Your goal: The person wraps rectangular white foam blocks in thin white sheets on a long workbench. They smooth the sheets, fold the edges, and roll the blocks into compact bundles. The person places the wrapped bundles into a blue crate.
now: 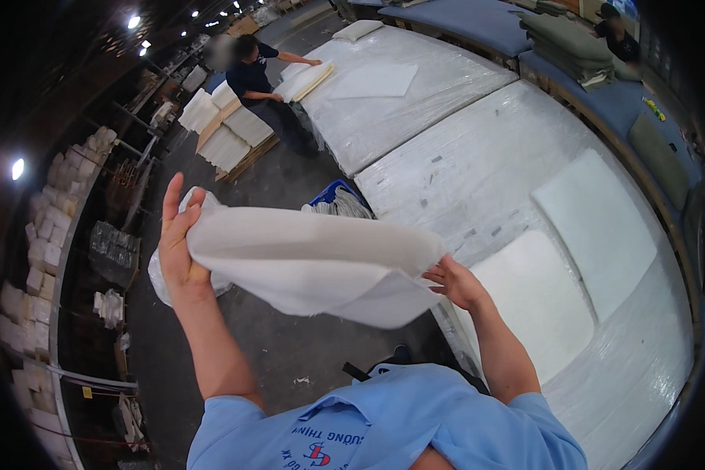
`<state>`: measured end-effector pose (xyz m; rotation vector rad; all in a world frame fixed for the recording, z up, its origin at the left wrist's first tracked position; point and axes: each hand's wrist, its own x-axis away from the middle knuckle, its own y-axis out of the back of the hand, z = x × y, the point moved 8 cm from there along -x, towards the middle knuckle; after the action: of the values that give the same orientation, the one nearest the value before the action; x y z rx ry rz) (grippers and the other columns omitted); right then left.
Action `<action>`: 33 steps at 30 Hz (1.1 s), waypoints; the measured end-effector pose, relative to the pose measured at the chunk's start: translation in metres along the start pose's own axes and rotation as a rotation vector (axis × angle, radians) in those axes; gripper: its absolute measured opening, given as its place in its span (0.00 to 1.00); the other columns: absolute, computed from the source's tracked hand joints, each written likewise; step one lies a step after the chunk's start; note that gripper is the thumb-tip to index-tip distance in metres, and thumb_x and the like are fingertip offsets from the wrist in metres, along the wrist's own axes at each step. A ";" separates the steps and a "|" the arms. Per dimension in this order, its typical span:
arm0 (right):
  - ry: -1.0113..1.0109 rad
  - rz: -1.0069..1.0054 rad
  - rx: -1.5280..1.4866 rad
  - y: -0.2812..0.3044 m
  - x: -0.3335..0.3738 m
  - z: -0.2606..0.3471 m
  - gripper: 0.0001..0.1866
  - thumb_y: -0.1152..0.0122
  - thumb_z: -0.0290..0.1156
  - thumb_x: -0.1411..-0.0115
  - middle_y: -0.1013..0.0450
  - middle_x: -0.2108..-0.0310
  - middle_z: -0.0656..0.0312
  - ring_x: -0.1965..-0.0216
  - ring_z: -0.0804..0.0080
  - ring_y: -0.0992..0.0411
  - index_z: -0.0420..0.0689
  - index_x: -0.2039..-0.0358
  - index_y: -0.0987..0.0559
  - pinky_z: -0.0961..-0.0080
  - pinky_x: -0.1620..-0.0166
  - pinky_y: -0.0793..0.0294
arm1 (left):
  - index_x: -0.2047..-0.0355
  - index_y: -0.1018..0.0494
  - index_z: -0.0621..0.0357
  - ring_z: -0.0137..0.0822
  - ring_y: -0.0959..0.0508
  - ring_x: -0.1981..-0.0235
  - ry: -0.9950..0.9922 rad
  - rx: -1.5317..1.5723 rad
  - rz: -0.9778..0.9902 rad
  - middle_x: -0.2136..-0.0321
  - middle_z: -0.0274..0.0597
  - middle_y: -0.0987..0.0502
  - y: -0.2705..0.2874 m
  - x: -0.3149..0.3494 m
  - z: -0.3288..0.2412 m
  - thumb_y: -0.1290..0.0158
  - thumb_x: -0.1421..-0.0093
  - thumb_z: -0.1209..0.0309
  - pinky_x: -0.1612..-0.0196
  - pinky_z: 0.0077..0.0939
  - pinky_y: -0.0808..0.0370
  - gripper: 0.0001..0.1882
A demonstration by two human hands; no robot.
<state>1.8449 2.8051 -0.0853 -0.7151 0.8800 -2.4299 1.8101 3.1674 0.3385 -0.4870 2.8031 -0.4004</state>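
A white fabric cover [313, 262], with what look like two layers, is stretched in the air between my hands. My left hand [182, 243] grips its left end, with some fingers raised past the edge. At the other end, my right hand [458, 283] pinches the cover's right corner; part of those fingers is hidden behind the cloth. To the right, a cream foam pad [529, 301] lies flat on the plastic-wrapped table [454, 168]. A thinner white sheet [599, 227] rests beside that pad, farther right.
A blue bin with grey cloth [341, 200] stands by the table. A person in dark clothes [262, 86] handles pads at the table's far end, near stacked white pads [227, 137]. Shelves [55, 313] line the left. Another person [619, 35] is at the far right.
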 end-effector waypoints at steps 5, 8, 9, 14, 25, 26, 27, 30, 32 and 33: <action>0.058 0.067 -0.229 -0.073 -0.015 -0.004 0.26 0.38 0.41 0.30 0.22 0.44 0.54 0.45 0.63 0.22 0.39 0.37 0.27 0.59 0.42 0.23 | 0.36 0.29 0.52 0.33 0.19 0.58 0.024 -0.118 -0.161 0.58 0.39 0.22 0.112 0.020 0.011 0.51 0.39 0.87 0.54 0.33 0.15 0.31; 0.113 -0.011 -0.310 -0.105 -0.025 -0.004 0.20 0.36 0.33 0.32 0.20 0.51 0.54 0.52 0.62 0.19 0.36 0.43 0.24 0.61 0.47 0.18 | 0.40 0.23 0.52 0.29 0.23 0.56 0.040 -0.512 -0.264 0.58 0.35 0.24 0.218 0.040 0.045 0.52 0.40 0.86 0.51 0.26 0.23 0.29; 0.134 -0.027 -0.303 -0.114 -0.028 -0.005 0.20 0.36 0.33 0.32 0.19 0.52 0.54 0.53 0.62 0.19 0.36 0.44 0.23 0.61 0.48 0.18 | 0.41 0.22 0.52 0.29 0.23 0.57 0.048 -0.643 -0.276 0.58 0.35 0.24 0.245 0.050 0.057 0.51 0.40 0.86 0.50 0.25 0.24 0.28; 0.180 -0.053 -0.206 -0.184 -0.037 -0.015 0.16 0.35 0.28 0.34 0.19 0.55 0.56 0.55 0.64 0.19 0.39 0.48 0.22 0.62 0.49 0.18 | 0.45 0.21 0.56 0.27 0.23 0.60 0.048 -1.220 -0.102 0.59 0.35 0.22 0.258 0.113 0.152 0.46 0.38 0.82 0.51 0.24 0.25 0.21; 0.287 -0.059 0.548 -0.284 -0.042 -0.090 0.15 0.33 0.28 0.35 0.21 0.62 0.66 0.65 0.80 0.26 0.39 0.50 0.20 0.78 0.59 0.25 | 0.35 0.36 0.60 0.29 0.25 0.48 0.298 -0.097 0.304 0.44 0.38 0.28 0.114 0.184 0.241 0.41 0.38 0.81 0.45 0.27 0.26 0.31; 0.241 0.014 0.539 -0.293 -0.037 -0.091 0.15 0.33 0.27 0.36 0.22 0.63 0.66 0.66 0.81 0.27 0.37 0.49 0.19 0.80 0.60 0.25 | 0.37 0.35 0.60 0.28 0.26 0.49 0.319 -0.167 0.326 0.47 0.36 0.28 0.119 0.183 0.240 0.41 0.39 0.82 0.46 0.26 0.26 0.30; 0.209 0.015 0.503 -0.296 -0.033 -0.092 0.15 0.33 0.26 0.36 0.22 0.65 0.67 0.67 0.81 0.27 0.36 0.50 0.19 0.80 0.61 0.26 | 0.39 0.34 0.60 0.27 0.26 0.51 0.337 -0.239 0.352 0.50 0.34 0.27 0.125 0.182 0.241 0.42 0.41 0.83 0.48 0.25 0.26 0.29; 0.173 0.006 0.433 -0.293 -0.029 -0.094 0.15 0.34 0.20 0.37 0.23 0.70 0.66 0.68 0.82 0.26 0.33 0.50 0.19 0.82 0.62 0.24 | 0.46 0.31 0.57 0.24 0.28 0.55 0.489 -0.081 0.372 0.58 0.30 0.29 0.129 0.186 0.252 0.48 0.45 0.86 0.49 0.24 0.28 0.26; 0.176 -0.013 0.443 -0.287 -0.031 -0.093 0.13 0.34 0.20 0.38 0.22 0.70 0.65 0.70 0.81 0.26 0.33 0.52 0.18 0.81 0.64 0.24 | 0.46 0.30 0.56 0.25 0.27 0.55 0.559 0.064 0.380 0.58 0.30 0.28 0.129 0.189 0.260 0.49 0.42 0.83 0.48 0.25 0.28 0.23; 0.177 -0.019 0.448 -0.285 -0.031 -0.093 0.12 0.34 0.20 0.38 0.22 0.70 0.65 0.71 0.81 0.25 0.34 0.53 0.18 0.81 0.64 0.23 | 0.46 0.30 0.56 0.26 0.26 0.54 0.606 0.132 0.376 0.57 0.31 0.28 0.131 0.191 0.265 0.49 0.40 0.81 0.47 0.26 0.28 0.21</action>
<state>1.7454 3.0616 0.0385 -0.3477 0.3618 -2.6032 1.6802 3.1586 0.0114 0.2401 3.3022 -0.7418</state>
